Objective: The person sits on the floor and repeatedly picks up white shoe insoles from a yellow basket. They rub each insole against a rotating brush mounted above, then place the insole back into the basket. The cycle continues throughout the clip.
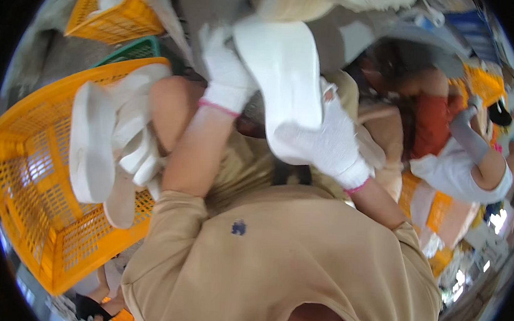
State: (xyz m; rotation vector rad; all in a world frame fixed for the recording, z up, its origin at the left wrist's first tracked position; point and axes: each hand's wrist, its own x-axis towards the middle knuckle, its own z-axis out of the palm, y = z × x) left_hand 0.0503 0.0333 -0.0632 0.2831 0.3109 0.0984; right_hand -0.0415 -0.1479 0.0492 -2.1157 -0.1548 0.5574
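This seems to be a workshop, or the production floor of a factory, for shoe parts. A large orange plastic basket [15, 163] holds several white soles [93, 144], and the right hand [332, 135], in a white work glove, has one more sole [286, 74]. Near the basket there are a green crate [137, 50] and another orange crate [118, 25]. At the right, a person in a white top [453, 169] sits among further orange containers [485, 83].
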